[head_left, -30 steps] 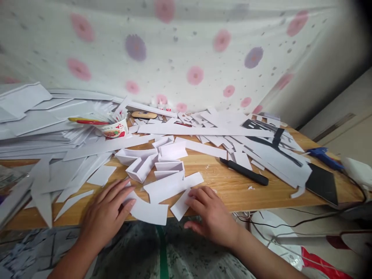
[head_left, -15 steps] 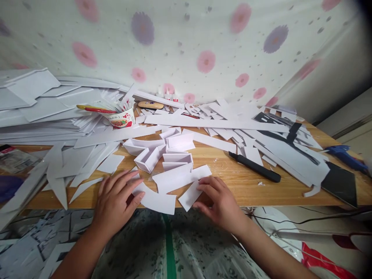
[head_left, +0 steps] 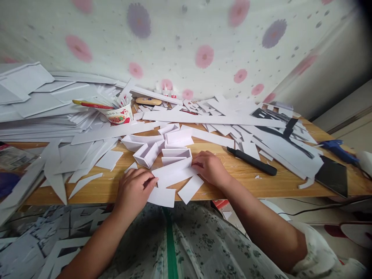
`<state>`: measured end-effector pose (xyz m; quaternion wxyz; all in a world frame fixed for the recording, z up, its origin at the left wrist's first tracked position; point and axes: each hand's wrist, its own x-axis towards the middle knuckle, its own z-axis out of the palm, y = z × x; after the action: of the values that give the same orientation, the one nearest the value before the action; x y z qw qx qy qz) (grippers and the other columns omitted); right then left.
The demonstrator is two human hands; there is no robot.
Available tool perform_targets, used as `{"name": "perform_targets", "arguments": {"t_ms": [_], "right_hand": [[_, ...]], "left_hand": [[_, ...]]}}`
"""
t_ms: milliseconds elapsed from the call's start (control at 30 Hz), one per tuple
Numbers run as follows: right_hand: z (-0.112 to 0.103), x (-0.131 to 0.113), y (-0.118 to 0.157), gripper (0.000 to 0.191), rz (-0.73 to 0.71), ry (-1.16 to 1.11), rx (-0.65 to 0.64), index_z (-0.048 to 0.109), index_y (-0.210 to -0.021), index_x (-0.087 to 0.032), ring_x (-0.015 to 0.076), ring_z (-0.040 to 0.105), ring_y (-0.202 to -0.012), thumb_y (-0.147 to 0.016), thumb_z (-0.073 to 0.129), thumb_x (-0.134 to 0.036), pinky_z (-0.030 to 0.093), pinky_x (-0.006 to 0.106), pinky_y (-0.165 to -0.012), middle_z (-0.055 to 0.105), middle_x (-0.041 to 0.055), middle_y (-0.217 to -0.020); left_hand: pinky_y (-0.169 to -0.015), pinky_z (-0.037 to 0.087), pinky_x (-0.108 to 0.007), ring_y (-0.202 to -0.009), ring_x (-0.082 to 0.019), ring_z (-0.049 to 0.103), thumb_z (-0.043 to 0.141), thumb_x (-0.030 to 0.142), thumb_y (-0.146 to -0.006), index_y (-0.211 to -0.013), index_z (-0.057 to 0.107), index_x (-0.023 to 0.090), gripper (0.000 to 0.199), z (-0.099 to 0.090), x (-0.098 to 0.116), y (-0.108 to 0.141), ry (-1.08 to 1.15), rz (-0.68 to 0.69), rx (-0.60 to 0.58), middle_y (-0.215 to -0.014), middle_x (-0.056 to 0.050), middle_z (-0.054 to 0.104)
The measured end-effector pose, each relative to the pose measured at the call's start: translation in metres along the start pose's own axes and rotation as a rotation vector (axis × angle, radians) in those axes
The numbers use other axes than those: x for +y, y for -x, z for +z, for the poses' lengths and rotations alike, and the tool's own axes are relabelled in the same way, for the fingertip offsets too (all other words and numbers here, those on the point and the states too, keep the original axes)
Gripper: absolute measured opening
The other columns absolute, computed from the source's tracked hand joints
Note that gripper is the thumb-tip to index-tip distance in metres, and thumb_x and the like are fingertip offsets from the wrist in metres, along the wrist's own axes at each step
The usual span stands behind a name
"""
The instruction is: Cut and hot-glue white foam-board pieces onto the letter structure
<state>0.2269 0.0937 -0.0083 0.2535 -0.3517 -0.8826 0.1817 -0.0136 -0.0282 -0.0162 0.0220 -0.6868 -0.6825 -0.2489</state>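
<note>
A white board piece (head_left: 171, 173) lies close to the table's front edge. At its left end, my left hand (head_left: 135, 190) has thumb and fingertips closed on the edge. My right hand (head_left: 210, 168) pinches its right end, fingertips partly hidden. Nearer me are a curved white piece (head_left: 162, 197), partly beneath my left hand, and a small rectangular piece (head_left: 190, 189) below my right hand. Just beyond stand folded white board shapes, among them a narrow open-topped one (head_left: 176, 154), a V-shaped one (head_left: 148, 154) and another (head_left: 178, 136) behind.
A black utility knife (head_left: 252, 161) rests to the right, with a blue glue gun (head_left: 340, 151) farther off. White offcuts pile along the back. A paper cup (head_left: 119, 115) of strips stands at back left, near stacked white boards (head_left: 26, 83).
My right hand left the small rectangular piece and moved up to the larger piece's right end. My left hand shifted right from the curved piece to the larger piece's left end.
</note>
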Motion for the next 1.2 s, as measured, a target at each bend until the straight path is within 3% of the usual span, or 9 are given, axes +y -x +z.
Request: {"name": "perform_targets", "arguments": {"t_ms": [600,800,1200], "right_hand": [[0.008,0.002,0.001,0.015,-0.027,0.029,0.044,0.066,-0.07,-0.019,0.0184,0.055,-0.077,-0.081,0.063,-0.009,0.043,0.03,-0.07,0.064,0.0036,-0.078],[0.009,0.001,0.001,0.018,-0.036,0.028,0.041,0.063,-0.067,-0.019,0.0176,0.053,-0.075,-0.081,0.061,-0.008,0.042,0.029,-0.068,0.061,0.0031,-0.076],[0.011,0.003,0.0,0.018,-0.045,0.0,0.047,0.062,-0.068,-0.019,0.0173,0.054,-0.075,-0.082,0.059,-0.008,0.043,0.028,-0.069,0.06,0.0032,-0.076]], "left_hand": [[-0.072,0.038,-0.034,-0.079,-0.021,0.058,0.05,0.032,-0.086,-0.063,0.063,0.021,0.029,0.006,-0.004,-0.005,0.037,-0.015,-0.046,-0.078,-0.001,0.065],[-0.064,0.04,-0.032,-0.072,-0.019,0.058,0.05,0.031,-0.084,-0.057,0.062,0.021,0.031,0.007,-0.008,-0.01,0.137,0.013,-0.069,-0.072,-0.001,0.063],[-0.065,0.042,-0.032,-0.071,-0.018,0.059,0.05,0.033,-0.086,-0.059,0.061,0.02,0.032,0.01,-0.009,-0.008,0.16,0.029,-0.013,-0.074,-0.002,0.065]]}}
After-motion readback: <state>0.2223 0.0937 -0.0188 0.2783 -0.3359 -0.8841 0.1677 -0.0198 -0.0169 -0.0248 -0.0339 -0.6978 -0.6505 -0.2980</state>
